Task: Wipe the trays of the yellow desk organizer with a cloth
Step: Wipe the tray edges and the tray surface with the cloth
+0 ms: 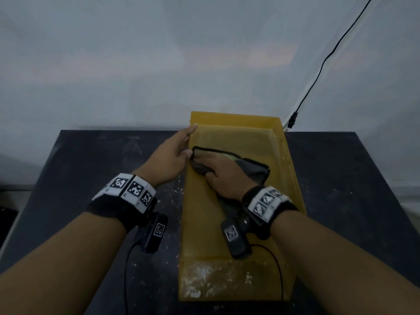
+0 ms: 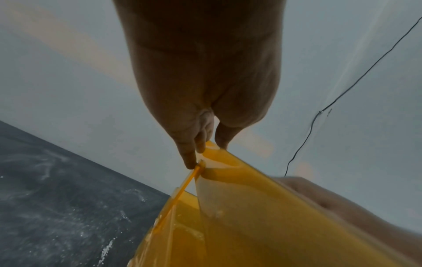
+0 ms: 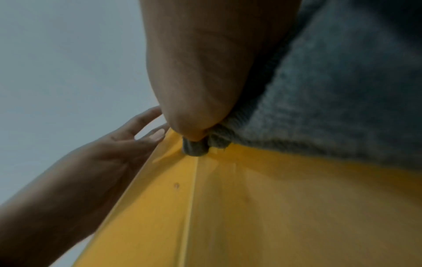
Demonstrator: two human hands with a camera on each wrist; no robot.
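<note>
The yellow desk organizer stands lengthwise on a dark table, its top tray facing up. A grey cloth with a dark edge lies bunched in the middle of that tray. My right hand lies on the cloth and grips a fold of it against the tray floor by the left wall; the right wrist view shows the cloth wadded under my right hand on the tray. My left hand holds the tray's left wall, fingers straight outside, thumb at the rim. In the left wrist view the wall runs between thumb and fingers.
White dusty smears cover the organizer's lower front tray and speckle the dark table beside it. A pale wall rises right behind the organizer, and a black cable hangs down it at the right. Wrist camera cords trail over the near table.
</note>
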